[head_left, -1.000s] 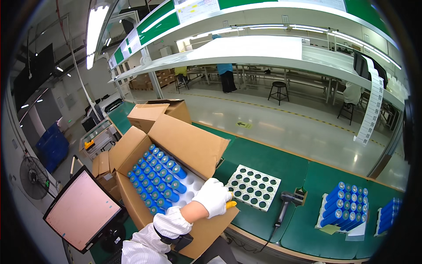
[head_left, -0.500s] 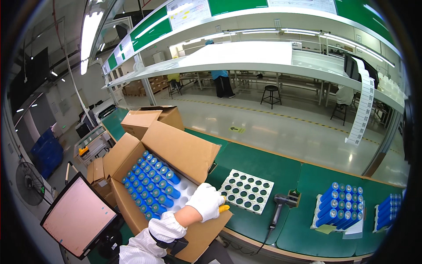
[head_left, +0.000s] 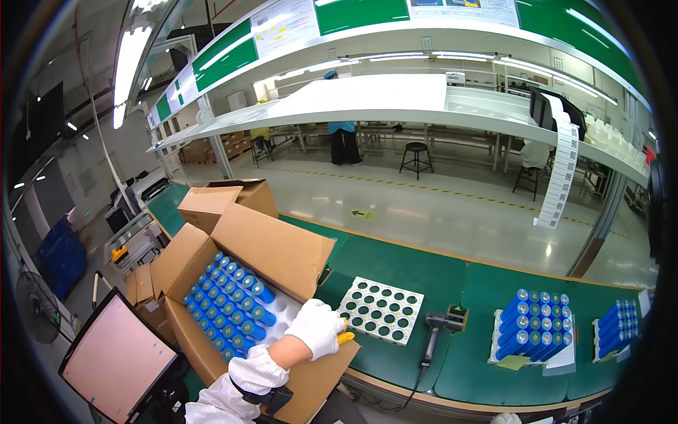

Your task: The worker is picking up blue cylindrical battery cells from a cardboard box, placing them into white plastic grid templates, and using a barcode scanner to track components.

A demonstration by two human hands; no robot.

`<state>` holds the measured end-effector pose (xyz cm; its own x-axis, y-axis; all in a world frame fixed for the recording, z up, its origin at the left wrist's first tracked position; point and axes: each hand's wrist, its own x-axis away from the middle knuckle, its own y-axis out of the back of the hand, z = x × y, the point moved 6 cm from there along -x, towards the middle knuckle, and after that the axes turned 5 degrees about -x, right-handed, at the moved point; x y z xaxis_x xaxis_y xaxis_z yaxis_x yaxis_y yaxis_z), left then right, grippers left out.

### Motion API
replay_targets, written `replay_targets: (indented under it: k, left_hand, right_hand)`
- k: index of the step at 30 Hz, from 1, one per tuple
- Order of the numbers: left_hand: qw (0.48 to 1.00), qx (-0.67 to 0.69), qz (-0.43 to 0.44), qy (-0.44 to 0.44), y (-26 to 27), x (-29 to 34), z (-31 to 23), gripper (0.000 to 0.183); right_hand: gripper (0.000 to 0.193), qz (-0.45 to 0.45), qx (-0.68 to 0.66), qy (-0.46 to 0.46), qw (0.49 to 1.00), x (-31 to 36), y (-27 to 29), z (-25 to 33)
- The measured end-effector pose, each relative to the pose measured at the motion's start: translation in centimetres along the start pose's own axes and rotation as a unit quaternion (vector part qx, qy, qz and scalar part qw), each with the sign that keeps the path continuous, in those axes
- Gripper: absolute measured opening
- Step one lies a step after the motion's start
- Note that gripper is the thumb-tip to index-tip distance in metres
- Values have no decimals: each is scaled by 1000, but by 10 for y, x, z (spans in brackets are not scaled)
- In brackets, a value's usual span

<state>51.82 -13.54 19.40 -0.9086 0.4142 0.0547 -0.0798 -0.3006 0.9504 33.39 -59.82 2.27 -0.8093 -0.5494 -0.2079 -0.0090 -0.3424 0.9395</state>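
My left hand [head_left: 316,331], in a white glove with yellow fingertips, is over the right side of an open cardboard box [head_left: 277,251]. Its fingers are curled closed, and I cannot make out what they hold, if anything. Inside the box, rows of blue cylindrical cells [head_left: 227,305] stand in a white holder [head_left: 284,311] with bare round slots near my hand. Just right of my hand lies a white tray [head_left: 382,311] with round holes. Only the top of my right hand [head_left: 506,418], also white-gloved, shows at the lower edge; its fingers are hidden.
A handheld scanner [head_left: 436,338] rests on the green bench [head_left: 470,353]. Farther right stand two holed trays of blue cells [head_left: 533,327] [head_left: 616,331]. A monitor [head_left: 119,360] is left of the box. A shelf [head_left: 487,116] spans above, with a label strip [head_left: 559,173] hanging down.
The whole view has swung, so the scene sits farther left and most of the bench slightly lower. My left hand stays over the box's right side. More of my right glove shows at the lower edge.
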Motion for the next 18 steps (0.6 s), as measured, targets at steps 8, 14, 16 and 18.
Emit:
replay_targets:
  k: [8, 14, 16, 18]
  left_hand:
    - [1000, -9, -14, -5, -2, -2, 0, 19]
    - [1000, -9, -8, -4, -1, -3, 1, 19]
    - [1000, -3, -18, 3, 0, -1, 2, 20]
    - [1000, -4, -18, 1, 1, -1, 2, 19]
  right_hand:
    - [21, -28, 0, 17, 999, -2, 0, 0]
    - [15, -8, 7, -9, 1000, 2, -7, -6]
    - [15, 10, 10, -17, 1000, 3, -9, -8]
    - [15, 14, 11, -19, 1000, 2, -7, -7]
